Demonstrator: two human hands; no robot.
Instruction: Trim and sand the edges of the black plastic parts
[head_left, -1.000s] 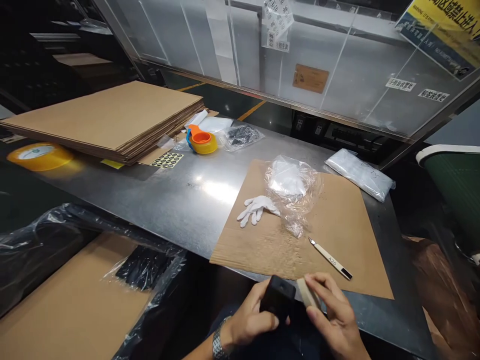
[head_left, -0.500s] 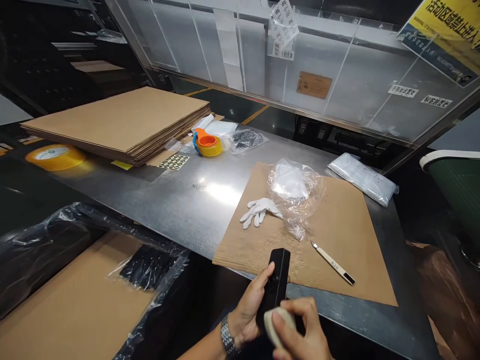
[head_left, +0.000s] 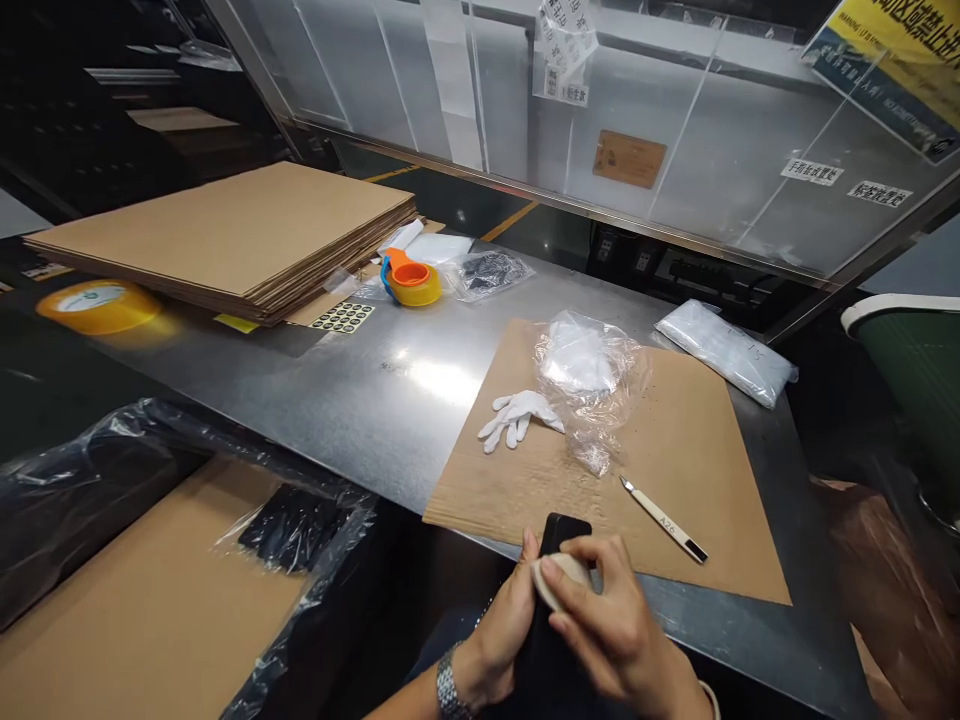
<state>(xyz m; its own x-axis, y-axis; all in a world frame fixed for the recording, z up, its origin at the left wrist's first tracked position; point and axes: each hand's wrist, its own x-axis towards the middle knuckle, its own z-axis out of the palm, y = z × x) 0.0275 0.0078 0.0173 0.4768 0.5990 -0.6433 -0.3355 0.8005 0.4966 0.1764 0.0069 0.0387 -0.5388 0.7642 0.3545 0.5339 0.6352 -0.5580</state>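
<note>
My left hand [head_left: 501, 630], with a metal watch on its wrist, is wrapped round a flat black device [head_left: 564, 529] held upright at the table's near edge. My right hand [head_left: 611, 632] is closed on a small pale pad [head_left: 555, 577] and presses it against the face of the black device. Both hands are just in front of a brown cardboard sheet [head_left: 690, 450] that lies on the steel table [head_left: 352, 400]. On that sheet lie a white glove [head_left: 516, 416], a crumpled clear plastic bag [head_left: 592, 380] and a white-handled craft knife [head_left: 664, 520].
A stack of flat cardboard sheets [head_left: 225, 230] fills the far left, a yellow tape roll [head_left: 97, 303] beside it. An orange tape dispenser [head_left: 409, 280], a sticker sheet [head_left: 341, 317] and small bags lie behind. A carton lined with black plastic [head_left: 142, 600] stands at lower left.
My right hand has brought the pale pad from beside the black device onto its face and rubbed upward. The device was turned upright and now sits lower, mostly covered by my hands.
</note>
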